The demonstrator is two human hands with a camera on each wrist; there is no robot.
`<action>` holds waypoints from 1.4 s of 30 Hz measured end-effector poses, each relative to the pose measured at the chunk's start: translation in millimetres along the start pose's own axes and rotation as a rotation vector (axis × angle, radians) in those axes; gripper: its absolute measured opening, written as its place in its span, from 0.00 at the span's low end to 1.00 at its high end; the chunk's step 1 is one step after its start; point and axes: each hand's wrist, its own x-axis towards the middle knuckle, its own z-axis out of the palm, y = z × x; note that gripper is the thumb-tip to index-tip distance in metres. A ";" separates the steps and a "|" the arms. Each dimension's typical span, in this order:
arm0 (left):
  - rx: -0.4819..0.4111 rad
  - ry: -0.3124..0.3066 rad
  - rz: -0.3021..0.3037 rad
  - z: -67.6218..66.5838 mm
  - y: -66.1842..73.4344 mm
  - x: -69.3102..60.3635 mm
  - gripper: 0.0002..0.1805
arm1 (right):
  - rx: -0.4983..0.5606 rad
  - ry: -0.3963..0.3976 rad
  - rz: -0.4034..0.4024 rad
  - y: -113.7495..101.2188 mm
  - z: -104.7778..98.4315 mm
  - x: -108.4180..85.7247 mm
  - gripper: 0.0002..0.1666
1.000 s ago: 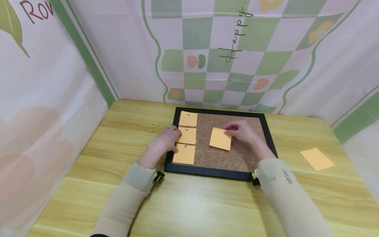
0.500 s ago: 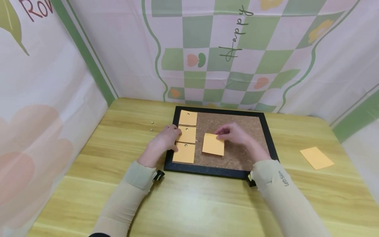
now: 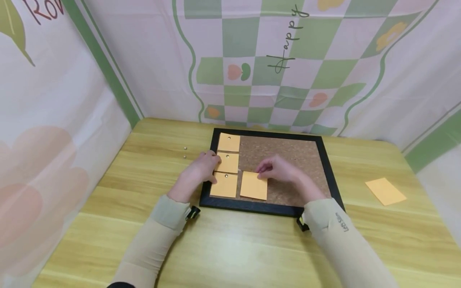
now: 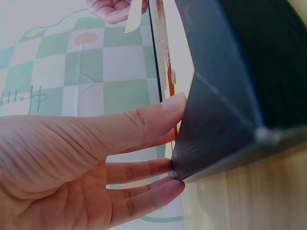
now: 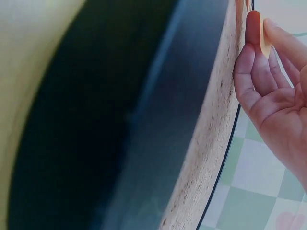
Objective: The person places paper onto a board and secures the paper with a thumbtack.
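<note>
The right hand (image 3: 276,168) pinches the loose orange note (image 3: 253,187), now brought leftward to just beside the front pinned note (image 3: 224,187) on the corkboard (image 3: 288,148), roughly aligned with it; the left hand (image 3: 201,169) touches the black frame (image 3: 248,207), fingers slightly parted.

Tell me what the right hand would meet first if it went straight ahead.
Beyond the paper it holds, the right hand would probably meet the middle pinned note; height is unclear, so it might pass over it towards the left hand.
</note>
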 end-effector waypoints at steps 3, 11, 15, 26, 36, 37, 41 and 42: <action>0.000 0.002 0.000 -0.2 0.4 -0.5 0.40 | 0.001 -0.002 -0.009 -2.6 2.9 -0.5 0.09; 0.009 0.005 -0.001 -0.6 1.1 -1.0 0.41 | -0.023 0.018 0.043 -9.7 10.3 -2.0 0.08; 0.006 0.002 0.000 -0.7 0.8 -0.8 0.40 | -0.041 0.029 0.073 -13.1 13.3 -3.0 0.08; 0.009 0.000 0.006 -1.0 0.6 -0.9 0.40 | -0.106 0.069 0.095 -19.1 18.6 -4.2 0.06; 0.022 -0.004 -0.004 -1.2 1.3 -0.3 0.40 | -0.161 0.073 0.102 -22.3 21.4 -3.2 0.05; 0.023 -0.005 -0.003 -1.3 1.3 -0.4 0.40 | -0.161 0.071 0.102 -22.5 21.5 -3.3 0.04; 0.018 -0.008 -0.006 -1.5 1.6 -1.1 0.40 | -0.162 0.064 0.098 -22.9 21.4 -3.4 0.04; 0.016 -0.008 -0.006 -1.6 1.6 -1.3 0.40 | -0.162 0.062 0.097 -22.9 21.3 -3.4 0.04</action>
